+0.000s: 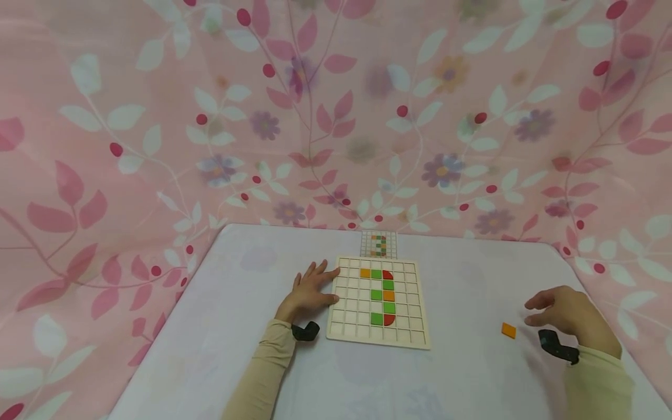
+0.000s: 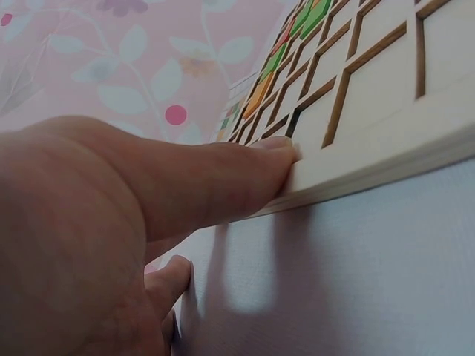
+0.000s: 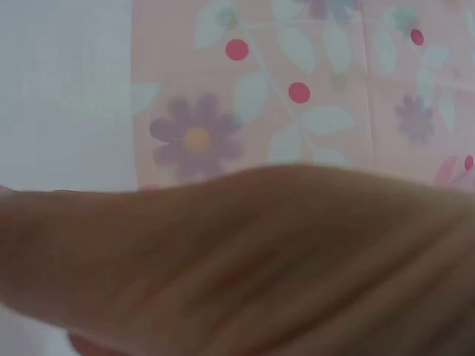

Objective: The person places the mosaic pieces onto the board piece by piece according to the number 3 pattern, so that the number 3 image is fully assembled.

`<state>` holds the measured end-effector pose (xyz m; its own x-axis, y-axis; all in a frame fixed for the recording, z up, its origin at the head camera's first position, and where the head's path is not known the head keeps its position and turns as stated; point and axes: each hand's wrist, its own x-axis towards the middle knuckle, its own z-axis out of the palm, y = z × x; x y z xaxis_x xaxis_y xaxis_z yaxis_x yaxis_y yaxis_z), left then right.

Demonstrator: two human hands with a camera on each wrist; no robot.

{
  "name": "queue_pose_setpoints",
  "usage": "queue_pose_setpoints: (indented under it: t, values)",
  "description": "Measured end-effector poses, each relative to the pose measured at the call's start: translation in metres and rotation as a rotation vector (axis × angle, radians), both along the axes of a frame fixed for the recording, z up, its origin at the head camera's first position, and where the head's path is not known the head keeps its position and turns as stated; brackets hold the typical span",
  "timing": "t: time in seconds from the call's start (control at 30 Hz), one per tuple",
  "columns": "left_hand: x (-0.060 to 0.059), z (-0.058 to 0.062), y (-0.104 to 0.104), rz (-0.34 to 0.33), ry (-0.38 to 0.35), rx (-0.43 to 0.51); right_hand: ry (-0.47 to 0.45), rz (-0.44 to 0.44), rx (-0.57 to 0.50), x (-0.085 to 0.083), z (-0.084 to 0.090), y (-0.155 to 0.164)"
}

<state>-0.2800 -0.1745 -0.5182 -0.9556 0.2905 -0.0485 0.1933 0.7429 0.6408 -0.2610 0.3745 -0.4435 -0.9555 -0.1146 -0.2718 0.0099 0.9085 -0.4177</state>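
Observation:
A cream wooden grid board (image 1: 346, 332) lies on the table with orange, green and red pieces set in its squares. The red ones have a rounded corner. My left hand (image 1: 307, 291) is at the board's left side, fingers spread. In the left wrist view its thumb (image 2: 215, 178) presses on the board's rim (image 2: 371, 163). My right hand (image 1: 572, 318) hovers over the table at the right, thumb and forefinger apart with nothing seen between them. Just left of it lies a loose orange square tile (image 1: 508, 330). The right wrist view is mostly filled by the blurred hand (image 3: 237, 259).
Behind the board is a small pattern card (image 1: 379, 244) showing a similar coloured figure on a grid. A white cloth covers the table (image 1: 252, 303). Pink floral curtain (image 1: 362, 146) hangs close along the back and sides. Black wrist cameras sit on both wrists.

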Motion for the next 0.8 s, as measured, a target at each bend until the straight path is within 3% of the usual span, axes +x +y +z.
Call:
queue_pose_setpoints:
  t: [0.13, 0.23, 0.43, 0.8]
  values:
    - [0.000, -0.001, -0.002, 0.001, 0.001, 0.004, -0.089, 0.026, -0.013, -0.003, -0.007, -0.004]
    - [0.000, -0.002, -0.003, 0.002, 0.002, 0.011, -0.104, 0.038, -0.026, -0.005, -0.013, -0.012]
    - [-0.001, -0.004, -0.003, -0.006, -0.001, 0.004, -0.175, 0.004, -0.021, -0.006, -0.019, -0.018]
    - [-0.001, -0.002, -0.001, -0.003, -0.007, 0.000, -0.187, 0.011, -0.060, -0.005, -0.027, -0.021]
